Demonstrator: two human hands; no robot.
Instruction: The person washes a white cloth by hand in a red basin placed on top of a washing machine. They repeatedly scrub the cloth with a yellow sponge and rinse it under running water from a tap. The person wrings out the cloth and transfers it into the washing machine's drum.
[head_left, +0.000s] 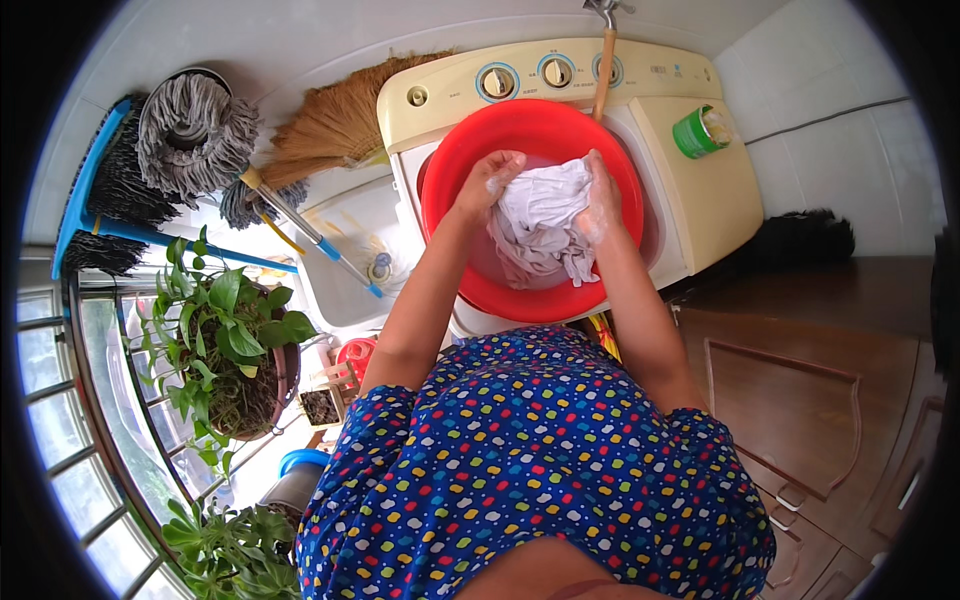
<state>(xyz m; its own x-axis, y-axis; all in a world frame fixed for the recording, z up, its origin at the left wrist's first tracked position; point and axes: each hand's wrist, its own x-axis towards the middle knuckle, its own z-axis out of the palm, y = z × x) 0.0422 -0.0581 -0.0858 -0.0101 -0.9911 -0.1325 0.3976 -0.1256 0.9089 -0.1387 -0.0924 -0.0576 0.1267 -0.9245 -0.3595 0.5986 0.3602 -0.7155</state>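
A wet white cloth garment (545, 196) is bunched up in a round red plastic basin (534, 306), its lower part lying in cloudy water. My right hand (601, 196) grips the garment's right edge, with foam on the skin near the wrist. My left hand (489, 180) is at the garment's upper left, thumb and fingertips close together and suds on its back; whether it pinches the fabric is unclear. The basin rests on top of a cream twin-tub washing machine (712, 202), below its row of dials.
A tap (609, 7) with a tan hose hangs above the basin. An opened green container (699, 133) stands on the machine's right lid. At left are a white sink (349, 300), a grey string mop (196, 131), a straw broom (330, 124) and a potted plant (240, 337). Brown cabinets (795, 405) stand right.
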